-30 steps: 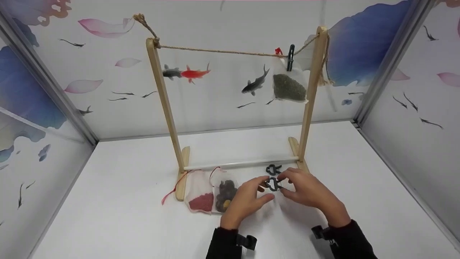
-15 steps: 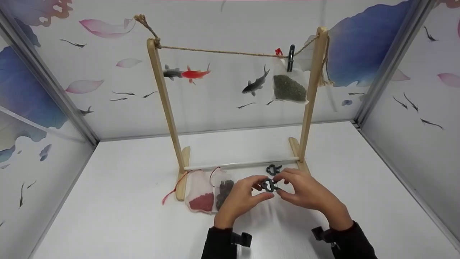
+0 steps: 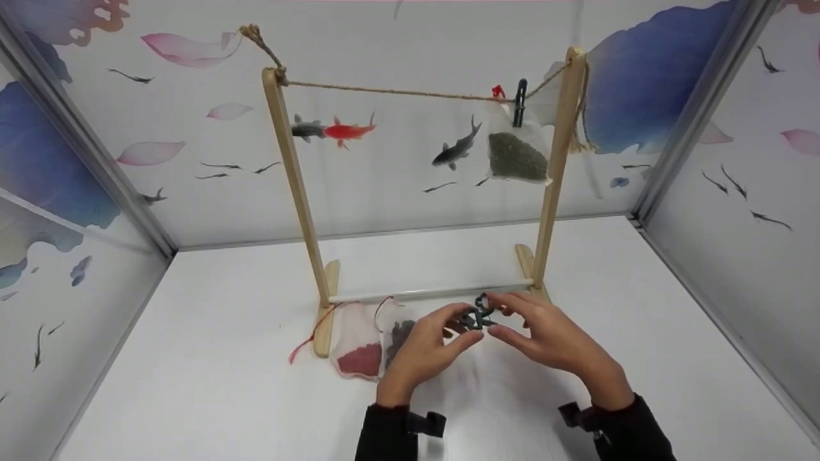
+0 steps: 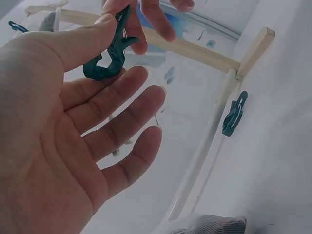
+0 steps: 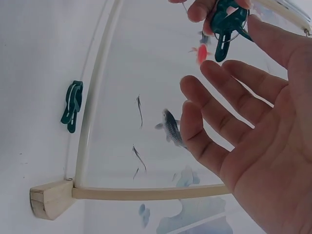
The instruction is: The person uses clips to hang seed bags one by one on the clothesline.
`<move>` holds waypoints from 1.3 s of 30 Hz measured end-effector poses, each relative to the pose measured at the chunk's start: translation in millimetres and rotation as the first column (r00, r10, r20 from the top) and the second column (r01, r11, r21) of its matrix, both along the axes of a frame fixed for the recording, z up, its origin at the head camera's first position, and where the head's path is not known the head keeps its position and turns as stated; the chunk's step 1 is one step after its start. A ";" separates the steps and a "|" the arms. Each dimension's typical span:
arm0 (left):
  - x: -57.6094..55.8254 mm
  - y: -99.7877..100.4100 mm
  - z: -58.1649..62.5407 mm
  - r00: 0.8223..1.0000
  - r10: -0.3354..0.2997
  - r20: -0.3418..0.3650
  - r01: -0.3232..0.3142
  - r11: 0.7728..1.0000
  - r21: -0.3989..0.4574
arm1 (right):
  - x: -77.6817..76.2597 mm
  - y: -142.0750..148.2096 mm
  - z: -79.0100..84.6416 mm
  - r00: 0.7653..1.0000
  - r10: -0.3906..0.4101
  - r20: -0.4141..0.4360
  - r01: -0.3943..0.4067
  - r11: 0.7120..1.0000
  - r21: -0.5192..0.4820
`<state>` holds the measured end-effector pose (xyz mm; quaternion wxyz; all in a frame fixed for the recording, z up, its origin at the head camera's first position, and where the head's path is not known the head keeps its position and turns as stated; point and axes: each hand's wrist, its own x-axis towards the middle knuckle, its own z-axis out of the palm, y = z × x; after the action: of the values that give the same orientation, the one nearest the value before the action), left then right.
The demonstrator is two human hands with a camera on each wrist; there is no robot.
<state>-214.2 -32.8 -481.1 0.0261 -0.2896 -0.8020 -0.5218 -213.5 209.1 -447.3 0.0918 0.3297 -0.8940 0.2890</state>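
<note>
In the head view my left hand [image 3: 423, 349] holds a dark green spring clip [image 3: 475, 318] low over the white table. The left wrist view shows the thumb on this clip [image 4: 109, 61] and its ring-shaped jaws resting at the index finger. My right hand [image 3: 554, 333] faces it from the right, thumb and fingers spread around the handle end. In the right wrist view the right thumb tip lies right at a clip handle [image 5: 223, 46], other fingers half bent below it. A second green clip [image 5: 72, 107] lies on the table just behind.
A wooden frame [image 3: 296, 186] carries a twine line [image 3: 391, 91]. Near its right post hangs a mesh bag of greenish grains [image 3: 517, 157] under a dark clip [image 3: 520, 104]. On the table lie a bag of red grains [image 3: 359, 360] and one of dark pieces [image 3: 398, 336], partly behind my left hand.
The held clip has shifted slightly left and turned between the hands. My right finger and thumb, earlier pinching its handles, have spread apart. My left hand has drawn left, covering more of the dark-filled bag.
</note>
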 end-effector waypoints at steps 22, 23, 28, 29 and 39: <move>4.0 -0.6 8.5 0.998 -0.057 0.035 0.053 0.992 0.114 | 2.8 -3.5 7.7 0.998 0.017 0.067 -0.002 0.976 -0.218; 4.4 -0.4 8.9 0.998 -0.056 0.041 0.051 0.992 0.117 | 2.8 -4.0 7.4 0.998 0.016 0.066 -0.001 0.972 -0.233; 5.6 2.5 11.1 0.997 -0.071 0.040 0.065 0.987 0.146 | 3.7 -9.7 7.2 1.000 0.005 0.000 -0.005 0.929 -0.370; 5.5 3.1 11.3 0.997 -0.076 0.034 0.070 0.985 0.155 | 4.6 -11.4 8.0 1.000 0.000 -0.025 -0.010 0.918 -0.397; 6.2 -2.7 13.9 1.000 0.006 0.015 -0.008 0.991 0.135 | 23.6 -24.2 35.6 0.986 -0.078 -0.145 -0.009 0.854 -0.520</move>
<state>-208.0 -35.5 -467.1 0.0416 -0.2804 -0.7660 -0.5770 -189.8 184.9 -411.7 0.2542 0.2988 -0.7783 0.4903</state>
